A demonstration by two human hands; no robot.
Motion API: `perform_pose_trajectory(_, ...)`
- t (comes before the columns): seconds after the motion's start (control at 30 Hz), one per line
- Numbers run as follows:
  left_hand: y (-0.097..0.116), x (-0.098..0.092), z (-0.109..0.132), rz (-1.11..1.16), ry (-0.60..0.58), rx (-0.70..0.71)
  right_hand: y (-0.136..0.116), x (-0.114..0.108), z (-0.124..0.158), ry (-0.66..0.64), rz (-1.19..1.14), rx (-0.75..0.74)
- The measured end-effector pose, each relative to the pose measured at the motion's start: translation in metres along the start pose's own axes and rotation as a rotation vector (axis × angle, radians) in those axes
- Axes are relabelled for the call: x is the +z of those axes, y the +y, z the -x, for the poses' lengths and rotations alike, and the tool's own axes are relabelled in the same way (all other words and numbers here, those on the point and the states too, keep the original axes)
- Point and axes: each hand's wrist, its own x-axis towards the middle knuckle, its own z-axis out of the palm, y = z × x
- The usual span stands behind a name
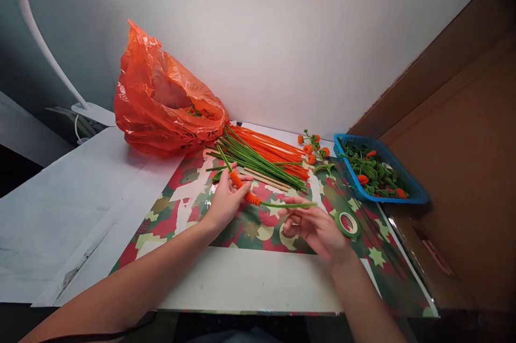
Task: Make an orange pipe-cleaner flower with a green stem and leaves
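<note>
My left hand pinches a green pipe cleaner around which an orange pipe cleaner is wound in a tight coil. One green end sticks up past my fingers, while the other reaches right. My right hand is at that right end, its fingers loosely bent and apart; the stem passes across the upper fingers, and I cannot tell whether it touches them. Behind the hands lie a bundle of green pipe cleaners, a bundle of orange pipe cleaners and several thin wooden sticks.
An orange plastic bag stands at the back left by a white lamp. Made orange flowers lie at the back. A blue basket holds green and orange pieces. Green tape sits beside my right hand; a cardboard wall borders the right.
</note>
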Motion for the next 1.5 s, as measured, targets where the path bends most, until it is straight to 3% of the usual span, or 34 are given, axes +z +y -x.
perform_pose_trajectory(0.1,-0.002,0.001,0.002,-0.139,-0.078,0.004,-0.002,-0.001,-0.005,0.054,-0.028,-0.112)
perform_pose_trajectory(0.23,-0.007,0.0,0.005,-0.27,-0.186,0.068,0.001,0.008,-0.024,0.218,0.095,-0.251)
perform_pose_trajectory(0.37,-0.006,-0.002,0.008,-0.424,-0.343,0.174,-0.01,0.018,-0.038,0.269,0.404,-0.376)
perform_pose_trajectory(0.5,0.0,-0.001,0.012,-0.707,-0.545,0.275,-0.025,0.026,-0.043,0.355,0.807,-0.769)
perform_pose_trajectory(0.57,0.003,-0.001,0.013,-0.835,-0.631,0.322,-0.027,0.028,-0.047,0.359,1.017,-0.898)
perform_pose_trajectory(0.63,0.005,-0.002,0.013,-0.901,-0.673,0.339,-0.024,0.026,-0.052,0.325,1.146,-0.88)
perform_pose_trajectory(0.73,0.007,-0.004,0.011,-0.889,-0.62,0.306,-0.014,0.019,-0.059,0.288,1.121,-0.716)
perform_pose_trajectory(0.97,0.002,-0.006,0.001,-0.477,-0.3,0.128,0.007,0.009,-0.066,0.458,0.352,-0.409)
perform_pose_trajectory(1.07,-0.001,-0.003,0.002,-0.355,-0.308,0.014,0.011,0.009,-0.067,0.527,0.17,-0.384)
perform_pose_trajectory(1.2,-0.001,0.004,0.01,-0.29,-0.341,-0.124,0.016,0.008,-0.067,0.67,0.016,-0.457)
perform_pose_trajectory(1.33,-0.003,0.006,0.015,-0.216,-0.321,-0.146,0.023,0.011,-0.067,0.608,-0.01,-0.445)
perform_pose_trajectory(1.5,-0.005,0.0,0.01,-0.286,-0.253,-0.07,0.025,0.017,-0.06,0.513,0.284,-0.459)
